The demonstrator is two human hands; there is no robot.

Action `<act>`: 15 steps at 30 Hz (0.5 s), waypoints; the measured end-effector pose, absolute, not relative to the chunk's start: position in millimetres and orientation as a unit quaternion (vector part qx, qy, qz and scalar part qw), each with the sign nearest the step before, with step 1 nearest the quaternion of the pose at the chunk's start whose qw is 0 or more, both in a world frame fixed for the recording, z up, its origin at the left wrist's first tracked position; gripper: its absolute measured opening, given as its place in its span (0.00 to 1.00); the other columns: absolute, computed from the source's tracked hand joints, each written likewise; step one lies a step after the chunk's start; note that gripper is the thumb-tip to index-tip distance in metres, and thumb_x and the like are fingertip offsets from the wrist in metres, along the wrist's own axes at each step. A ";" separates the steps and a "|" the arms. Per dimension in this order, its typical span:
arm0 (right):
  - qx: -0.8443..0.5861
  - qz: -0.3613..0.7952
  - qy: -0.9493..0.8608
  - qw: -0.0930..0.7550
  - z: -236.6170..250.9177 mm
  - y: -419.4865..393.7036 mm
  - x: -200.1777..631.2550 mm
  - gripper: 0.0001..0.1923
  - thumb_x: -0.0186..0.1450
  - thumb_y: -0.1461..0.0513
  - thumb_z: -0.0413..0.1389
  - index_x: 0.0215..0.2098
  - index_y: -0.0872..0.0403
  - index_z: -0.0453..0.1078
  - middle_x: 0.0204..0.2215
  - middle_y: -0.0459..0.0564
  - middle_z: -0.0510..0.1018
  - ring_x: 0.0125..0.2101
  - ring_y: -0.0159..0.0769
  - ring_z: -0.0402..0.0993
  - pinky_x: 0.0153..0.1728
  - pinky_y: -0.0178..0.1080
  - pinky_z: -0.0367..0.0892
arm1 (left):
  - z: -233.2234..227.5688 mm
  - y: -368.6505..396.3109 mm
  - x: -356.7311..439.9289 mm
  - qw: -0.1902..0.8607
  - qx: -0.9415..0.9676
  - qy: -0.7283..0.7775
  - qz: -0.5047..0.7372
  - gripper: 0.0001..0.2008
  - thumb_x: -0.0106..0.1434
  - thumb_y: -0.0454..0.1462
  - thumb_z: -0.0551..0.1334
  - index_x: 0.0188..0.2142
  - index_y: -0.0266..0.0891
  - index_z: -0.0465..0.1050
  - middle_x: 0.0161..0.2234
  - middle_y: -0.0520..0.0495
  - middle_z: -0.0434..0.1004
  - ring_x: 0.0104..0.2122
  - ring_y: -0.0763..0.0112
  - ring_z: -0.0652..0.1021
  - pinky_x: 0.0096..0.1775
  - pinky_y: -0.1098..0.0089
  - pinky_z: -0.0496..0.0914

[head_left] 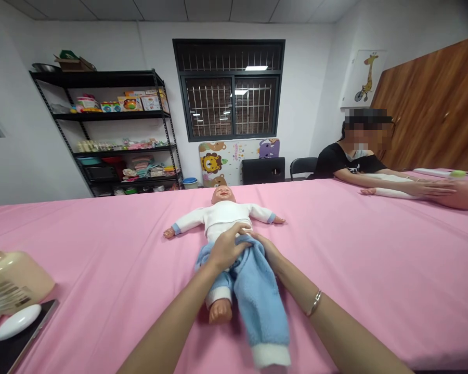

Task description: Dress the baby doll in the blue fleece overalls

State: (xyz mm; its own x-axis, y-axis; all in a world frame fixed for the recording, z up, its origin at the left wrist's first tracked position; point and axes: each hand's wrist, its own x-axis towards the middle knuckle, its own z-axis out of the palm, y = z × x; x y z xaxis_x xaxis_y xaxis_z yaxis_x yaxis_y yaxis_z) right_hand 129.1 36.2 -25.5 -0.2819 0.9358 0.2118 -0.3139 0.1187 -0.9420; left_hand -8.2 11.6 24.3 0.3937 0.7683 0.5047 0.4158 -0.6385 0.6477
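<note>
Baby doll lies face-up on pink bench, head away from the camera, arms spread, white top on. Blue fleece trousers partly on the doll: waistband bunched at its hips, one bare foot sticks out of the left leg, the other trouser leg lies flat toward the camera with white cuff at the near end.

Left hand sits on the waistband at the doll's belly, fingers curled and clenched on the blue fabric. Right hand is just beside it, on the other side of the waistband, mostly tucked behind the fabric; cannot tell if its fingers grip or only touch. Bracelet on the right wrist.

Far left of the fingers, at the bench edge: a beige bottle on its side, a white oval object on a dark tray.

Far right of the fingers, another person sits at the bench, arms resting on a second doll.

Beyond the fingers, past the doll's head: barred window, black shelving rack with toys and boxes, animal-print mat against the wall, black chair.
</note>
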 end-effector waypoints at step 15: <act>-0.348 0.625 -0.481 0.507 -20.0 21.9 139.9 0.18 0.48 0.54 0.64 0.33 0.56 0.73 0.29 0.47 0.78 0.30 0.35 0.72 0.37 0.39 0.66 | 27.3 9.4 -29.3 0.080 0.829 0.469 0.292 0.17 0.57 0.50 0.56 0.35 0.40 0.68 0.36 0.48 0.72 0.36 0.65 0.72 0.39 0.66 0.65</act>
